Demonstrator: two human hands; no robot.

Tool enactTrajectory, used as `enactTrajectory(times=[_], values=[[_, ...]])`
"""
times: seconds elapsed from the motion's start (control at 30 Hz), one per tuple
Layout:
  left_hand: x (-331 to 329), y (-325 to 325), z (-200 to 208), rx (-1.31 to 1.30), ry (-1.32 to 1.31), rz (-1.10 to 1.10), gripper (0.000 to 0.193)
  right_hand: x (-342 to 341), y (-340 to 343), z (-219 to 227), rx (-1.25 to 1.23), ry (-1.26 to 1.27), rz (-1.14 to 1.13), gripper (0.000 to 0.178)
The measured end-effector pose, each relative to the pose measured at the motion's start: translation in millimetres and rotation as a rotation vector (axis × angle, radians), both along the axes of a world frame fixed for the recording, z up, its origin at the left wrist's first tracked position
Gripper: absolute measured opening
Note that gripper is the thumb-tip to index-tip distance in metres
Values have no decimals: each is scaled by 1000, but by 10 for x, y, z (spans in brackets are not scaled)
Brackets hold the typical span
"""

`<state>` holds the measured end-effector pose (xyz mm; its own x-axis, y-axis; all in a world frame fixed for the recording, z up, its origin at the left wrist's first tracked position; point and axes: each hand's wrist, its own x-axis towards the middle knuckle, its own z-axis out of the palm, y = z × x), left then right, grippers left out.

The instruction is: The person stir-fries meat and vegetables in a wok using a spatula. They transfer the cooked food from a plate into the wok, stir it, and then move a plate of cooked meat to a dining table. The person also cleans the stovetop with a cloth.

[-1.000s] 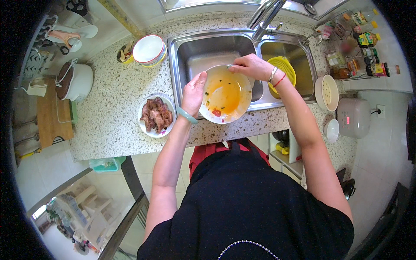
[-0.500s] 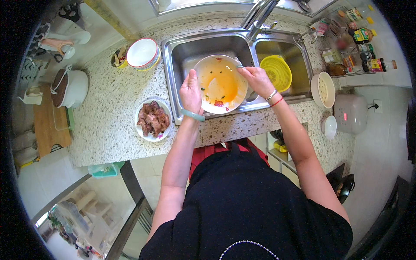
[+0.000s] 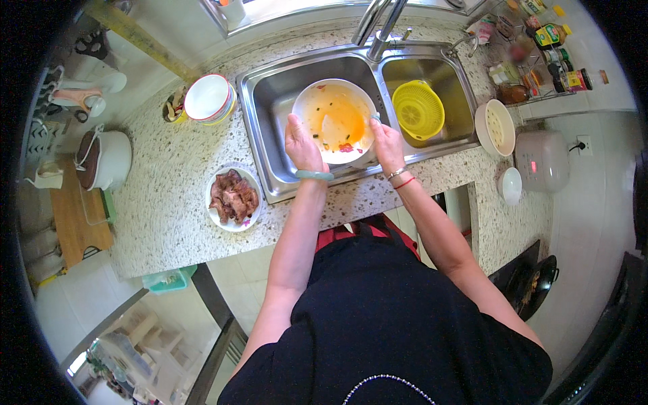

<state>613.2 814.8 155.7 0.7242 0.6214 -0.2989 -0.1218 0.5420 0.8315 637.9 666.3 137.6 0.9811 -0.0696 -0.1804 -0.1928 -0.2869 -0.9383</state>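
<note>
A white plate [image 3: 351, 157] with red flower marks holds orange, oily liquid and small dark green bits. It is over the left sink basin [image 3: 271, 121], held between both hands. My left hand [image 3: 304, 145] closes on its left rim, thumb up along the edge. On the right rim my right hand [image 3: 388, 146] grips with the thumb near the top; the fingers under the plate are hidden. In the right basin lies a yellow strainer basket [image 3: 418, 111]. Left of the sink, pieces of brown cooked meat [image 3: 233, 196] fill another white plate [image 3: 213, 214].
Stacked bowls [image 3: 207, 98] stand left of the sink. A tap [image 3: 380, 44] rises behind it. To the right are a cream strainer bowl [image 3: 495, 128], a small white bowl [image 3: 511, 186], a rice cooker [image 3: 543, 165] and a bottle rack [image 3: 536, 94]. A wok [image 3: 540, 287] sits lower right.
My right hand has slid toward me along the plate's right rim and now grips it from the side. My left hand stays on the left rim. The whole view has shifted slightly.
</note>
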Motion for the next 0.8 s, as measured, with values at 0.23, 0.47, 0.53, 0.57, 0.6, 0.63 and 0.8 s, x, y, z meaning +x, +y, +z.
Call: enactTrajectory(times=[0.23,0.47,0.53,0.57,0.6,0.63,0.8], values=[[119,-156,68,45,-1,128,43,-95,127,-133,113,112,-135,41],[69,-288,-26,226,12,171,41,-88,247,-212,158,102,-207,44],[-60,-263,28,165,-60,78,46,-22,135,-98,82,35,-145,41],[-98,-240,81,135,-98,30,48,15,75,-66,90,-66,-111,41],[-104,-179,162,90,-80,-56,51,69,-17,-37,2,-113,-62,39],[-105,-73,252,44,-62,-143,55,132,-113,-1,-87,-159,-13,38],[36,529,431,46,73,-610,73,398,-353,448,-146,-238,319,34]])
